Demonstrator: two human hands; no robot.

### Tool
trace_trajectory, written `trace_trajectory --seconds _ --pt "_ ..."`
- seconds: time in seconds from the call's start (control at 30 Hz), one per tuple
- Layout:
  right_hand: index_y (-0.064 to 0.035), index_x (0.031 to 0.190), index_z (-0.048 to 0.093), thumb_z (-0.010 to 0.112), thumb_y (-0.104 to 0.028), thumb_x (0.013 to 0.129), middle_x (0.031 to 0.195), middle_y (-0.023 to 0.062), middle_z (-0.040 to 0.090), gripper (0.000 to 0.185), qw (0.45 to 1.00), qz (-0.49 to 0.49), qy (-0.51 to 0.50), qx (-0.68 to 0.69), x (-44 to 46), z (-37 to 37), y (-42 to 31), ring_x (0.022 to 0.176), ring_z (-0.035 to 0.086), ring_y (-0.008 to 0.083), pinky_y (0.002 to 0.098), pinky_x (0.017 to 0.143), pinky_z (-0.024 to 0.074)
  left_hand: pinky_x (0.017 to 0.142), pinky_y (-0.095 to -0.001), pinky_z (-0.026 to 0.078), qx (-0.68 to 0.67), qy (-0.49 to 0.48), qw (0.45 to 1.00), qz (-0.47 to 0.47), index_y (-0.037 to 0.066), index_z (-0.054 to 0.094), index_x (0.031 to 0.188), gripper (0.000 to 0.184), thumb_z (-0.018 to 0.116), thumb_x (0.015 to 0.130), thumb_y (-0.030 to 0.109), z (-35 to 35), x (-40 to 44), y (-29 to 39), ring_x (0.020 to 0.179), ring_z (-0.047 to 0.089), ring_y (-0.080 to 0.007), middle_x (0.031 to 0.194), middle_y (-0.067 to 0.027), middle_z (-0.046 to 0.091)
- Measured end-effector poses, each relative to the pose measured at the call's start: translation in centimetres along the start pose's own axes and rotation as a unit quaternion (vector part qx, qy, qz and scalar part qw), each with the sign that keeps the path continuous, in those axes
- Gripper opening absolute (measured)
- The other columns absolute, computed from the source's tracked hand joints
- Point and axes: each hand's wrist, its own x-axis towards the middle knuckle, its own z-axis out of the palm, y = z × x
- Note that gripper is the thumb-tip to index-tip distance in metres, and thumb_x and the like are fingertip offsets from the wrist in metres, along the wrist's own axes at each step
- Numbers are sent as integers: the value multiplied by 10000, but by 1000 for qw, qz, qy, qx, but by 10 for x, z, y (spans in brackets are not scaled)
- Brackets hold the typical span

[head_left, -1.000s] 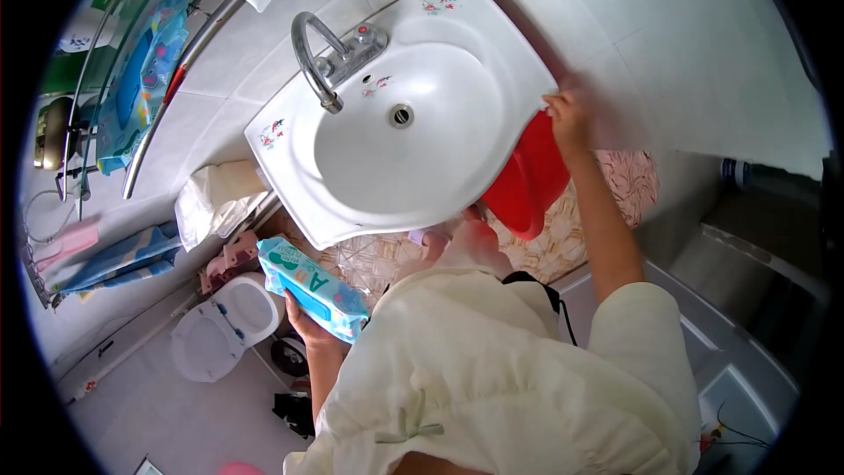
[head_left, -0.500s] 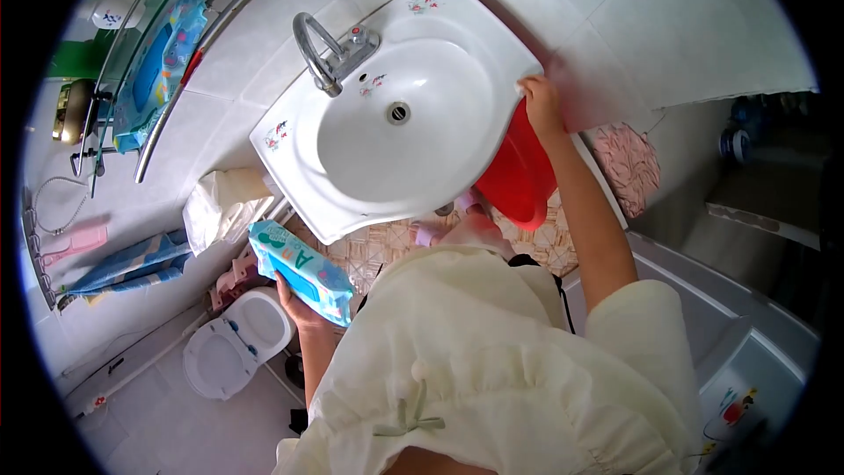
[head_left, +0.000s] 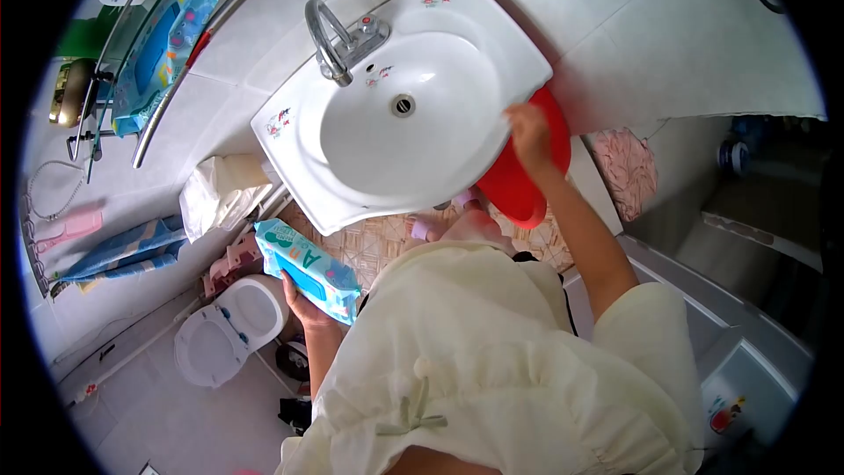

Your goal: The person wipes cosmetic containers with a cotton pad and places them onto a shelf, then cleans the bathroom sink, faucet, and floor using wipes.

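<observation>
A light-blue pack of wet wipes (head_left: pixel 309 271) with a blue lid is held at my left side. My left hand (head_left: pixel 306 306) grips it from below, beside my shirt. Over the right front rim of the white sink (head_left: pixel 303 185) is my right hand (head_left: pixel 530 136), slightly blurred. Its fingers are curled together; whatever they hold, if anything, is hidden. Behind that hand a red basin (head_left: pixel 519 193) stands tilted under the sink's edge. The chrome faucet (head_left: pixel 327 44) rises at the back of the sink.
A glass shelf at upper left bears another blue wipes pack (head_left: pixel 163 53) and bottles. Below it are a white plastic bag (head_left: pixel 220 198), a blue towel (head_left: pixel 132 251) and a toilet (head_left: pixel 211 347). A pink crumpled cloth (head_left: pixel 624 171) lies at right.
My right hand has moved down and slightly left along the sink's right rim, away from its corner. My left hand still holds the wipes pack. The view has shifted slightly.
</observation>
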Motion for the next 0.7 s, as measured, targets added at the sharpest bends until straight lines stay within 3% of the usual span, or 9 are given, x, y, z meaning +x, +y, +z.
trace_trajectory --seconds 0.03,0.1,0.23,0.33,0.43,0.57,0.67,0.7 --pt "-30 853 651 533 10 753 909 139 608 160 996 57 49 -38 17 -5 8 904 554 290 378 785 464 840 -450 475 5 -1 1000 1 90 467 1222 532 592 816 410 0 0 0 967 574 -280 1126 -94 571" --pt "-52 859 652 570 32 739 895 121 591 167 991 127 48 4 31 -6 31 908 551 279 368 776 464 841 -451 474 -1 -7 1000 -3 91 466 1222 529 587 819 412 -1 0 -1 970 573 -281 1127 -93 569" --pt "-54 863 648 571 33 751 892 101 572 161 987 157 20 40 18 0 17 852 571 248 337 737 475 842 -460 475 5 -3 1000 14 90 460 1226 532 581 823 415 -3 -1 -1 977 572 -286 1127 -96 569" --pt "-36 867 638 539 74 749 889 90 573 189 974 200 -13 106 -20 3 -12 725 592 215 297 653 483 845 -467 473 -9 1 1000 2 89 454 1230 538 583 821 414 -31 -1 -3 979 573 -290 1129 -101 567" --pt "-28 877 636 539 77 749 876 91 572 192 963 228 -31 142 -48 4 -42 738 592 217 298 657 481 847 -469 473 -59 11 998 -17 88 453 1228 536 583 821 412 -43 -4 -11 976 575 -292 1128 -105 567" --pt "-33 892 639 549 41 753 882 99 571 181 967 209 -87 118 -68 7 -77 742 592 251 318 662 483 798 -456 495 -68 42 997 -18 120 478 1203 443 521 867 407 -52 -9 -18 929 593 -274 1093 -77 586" --pt "-27 910 629 557 -3 739 883 108 570 187 968 133 -173 121 -80 19 -98 791 580 279 350 665 487 804 -458 492 -69 74 995 -1 119 477 1206 449 526 864 405 -57 -13 -20 941 589 -275 1096 -85 584" --pt "-21 913 621 558 -23 728 884 110 570 196 974 41 -200 97 -83 28 -105 818 570 285 362 674 485 828 -463 480 -73 67 995 0 106 471 1212 480 558 842 398 -59 -14 -20 965 579 -281 1119 -90 573"
